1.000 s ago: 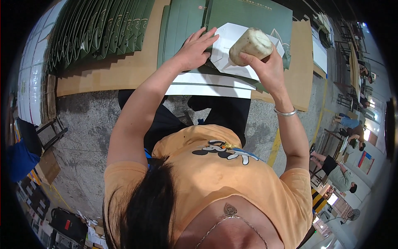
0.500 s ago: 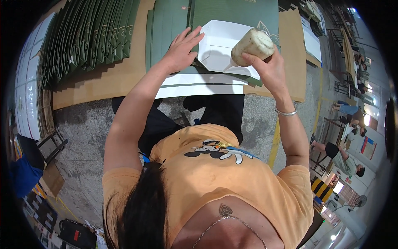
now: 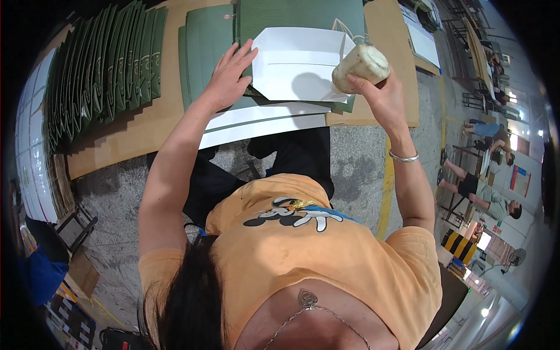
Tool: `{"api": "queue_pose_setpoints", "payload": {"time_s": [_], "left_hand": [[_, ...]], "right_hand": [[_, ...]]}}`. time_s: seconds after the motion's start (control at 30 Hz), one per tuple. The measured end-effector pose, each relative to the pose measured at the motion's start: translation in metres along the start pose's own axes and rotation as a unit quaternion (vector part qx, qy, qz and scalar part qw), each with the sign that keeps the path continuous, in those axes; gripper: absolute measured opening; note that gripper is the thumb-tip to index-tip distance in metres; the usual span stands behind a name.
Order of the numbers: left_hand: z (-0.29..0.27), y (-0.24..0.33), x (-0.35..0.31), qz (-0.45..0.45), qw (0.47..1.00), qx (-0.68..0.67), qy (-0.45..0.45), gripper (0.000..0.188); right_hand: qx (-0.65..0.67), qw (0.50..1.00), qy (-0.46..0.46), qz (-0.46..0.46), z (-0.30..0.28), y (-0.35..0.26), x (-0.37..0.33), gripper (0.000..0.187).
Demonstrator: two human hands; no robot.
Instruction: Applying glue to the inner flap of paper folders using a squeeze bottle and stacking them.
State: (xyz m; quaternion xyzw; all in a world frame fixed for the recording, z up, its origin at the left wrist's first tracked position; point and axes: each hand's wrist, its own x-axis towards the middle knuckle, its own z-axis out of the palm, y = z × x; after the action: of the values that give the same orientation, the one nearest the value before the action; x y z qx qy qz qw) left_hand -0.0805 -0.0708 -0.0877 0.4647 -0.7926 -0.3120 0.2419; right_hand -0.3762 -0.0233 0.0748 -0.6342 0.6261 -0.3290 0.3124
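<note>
A green paper bag (image 3: 300, 17) lies on the table with its folded white bottom (image 3: 297, 67) facing up. My left hand (image 3: 230, 76) is open, fingers spread, its fingertips at the left edge of that white bottom. In my right hand (image 3: 385, 102) is a whitish, stained squeeze bottle (image 3: 363, 63), tilted with its base up and gripped between thumb and fingers. It is over the right end of the white bottom; its tip is hard to make out. Cord handles (image 3: 344, 26) show behind the bottle.
A row of folded green bags (image 3: 108, 70) stands at the left on the brown cardboard-topped table (image 3: 111, 137). White-edged sheets (image 3: 262, 125) lie along the table's near edge. Other people, one in a light green shirt (image 3: 489, 198), are in the background at right.
The squeeze bottle has moved right across the white bottom toward its right end. My left hand stays at the left edge. The whole view has shifted a little.
</note>
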Motion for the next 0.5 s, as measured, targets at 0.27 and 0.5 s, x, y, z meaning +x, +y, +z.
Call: {"api": "queue_pose_setpoints", "payload": {"time_s": [0.27, 0.5], "left_hand": [[-0.001, -0.001, 0.000, -0.003, 1.000, 0.019, -0.003, 0.068], [0.000, -0.001, 0.000, -0.003, 1.000, 0.025, -0.001, 0.071]], "right_hand": [[-0.031, 0.999, 0.032, 0.015, -0.022, 0.010, -0.007, 0.059], [-0.006, 0.998, 0.062, 0.026, -0.037, 0.021, -0.008, 0.055]]}}
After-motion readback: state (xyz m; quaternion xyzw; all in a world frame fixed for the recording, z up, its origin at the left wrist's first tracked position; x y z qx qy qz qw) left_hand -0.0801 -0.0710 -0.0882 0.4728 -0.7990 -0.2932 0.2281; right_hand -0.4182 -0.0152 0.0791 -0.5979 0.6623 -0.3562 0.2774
